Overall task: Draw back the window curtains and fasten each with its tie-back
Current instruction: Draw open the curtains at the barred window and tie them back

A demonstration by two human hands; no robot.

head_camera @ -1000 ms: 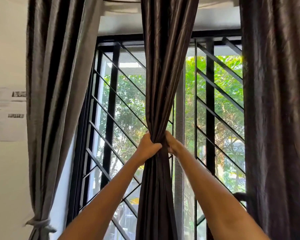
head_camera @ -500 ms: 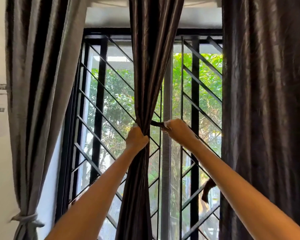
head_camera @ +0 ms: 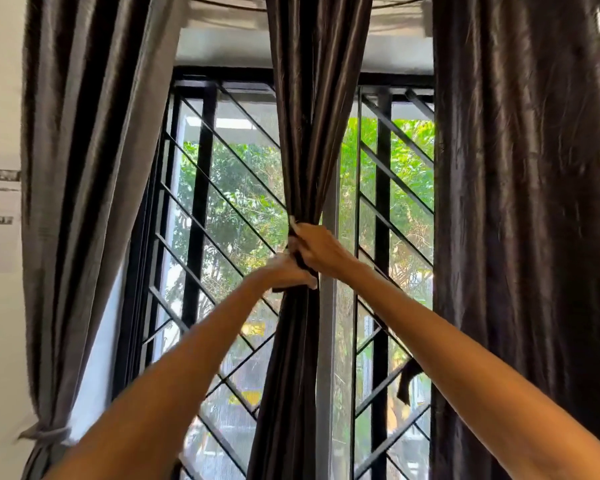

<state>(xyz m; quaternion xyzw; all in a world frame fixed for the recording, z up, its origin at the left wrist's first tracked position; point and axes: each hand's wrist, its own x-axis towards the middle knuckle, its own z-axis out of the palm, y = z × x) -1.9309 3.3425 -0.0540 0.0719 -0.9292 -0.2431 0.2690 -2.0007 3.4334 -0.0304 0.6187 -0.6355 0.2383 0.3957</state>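
- Presently, both hands clamp the middle curtain [head_camera: 303, 150] at its gathered waist: left hand [head_camera: 284, 271] below, right hand [head_camera: 317, 249] above, pinching a dark tie-back [head_camera: 300, 252].
- Risk: the satin looks slippery; a loosened grip could let the folds spread before the tie closes.
- Clearance: window grille [head_camera: 222, 202] just behind; right curtain [head_camera: 527, 202] hangs unfastened nearby; left curtain [head_camera: 84, 168] already tied.

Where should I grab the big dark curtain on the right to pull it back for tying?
Grip the right curtain along its inner edge beside the window grille, coming from the window side. It hangs loose and ungathered, so that free edge is the part to sweep outward; mid-height seems best.
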